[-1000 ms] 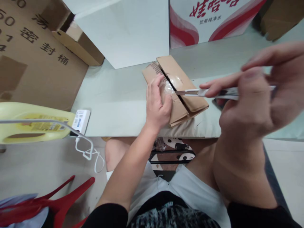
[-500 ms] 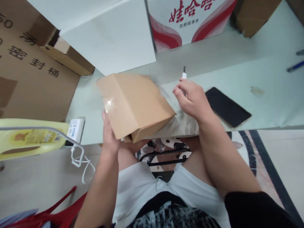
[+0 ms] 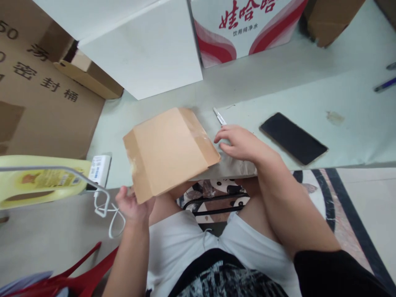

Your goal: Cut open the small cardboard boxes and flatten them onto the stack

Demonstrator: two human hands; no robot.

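A flattened brown cardboard box [image 3: 168, 150] with side flaps and shiny tape slopes over the table's front edge. At its lower left corner, my left hand [image 3: 133, 206] holds it from beneath, thumb out to the side and the other fingers mostly hidden under the cardboard. To the right of the box is my right hand [image 3: 236, 141], its fingers loosely curled and apart, with nothing gripped between them. Just beyond those fingertips a slim white utility knife [image 3: 219, 115] lies on the table; whether a finger touches its near end is unclear.
A black phone [image 3: 293, 138] lies to the right on the pale green table [image 3: 309, 86]. White boxes [image 3: 148, 49] and a red-and-white carton [image 3: 247, 37] line the back. Left stand a large carton [image 3: 46, 103], a yellow bottle [image 3: 43, 179] and a white power strip [image 3: 100, 171].
My right hand has let go of the utility knife, which now lies on the table, and has moved left and nearer me. The box has turned and flattened; my left hand has dropped lower.
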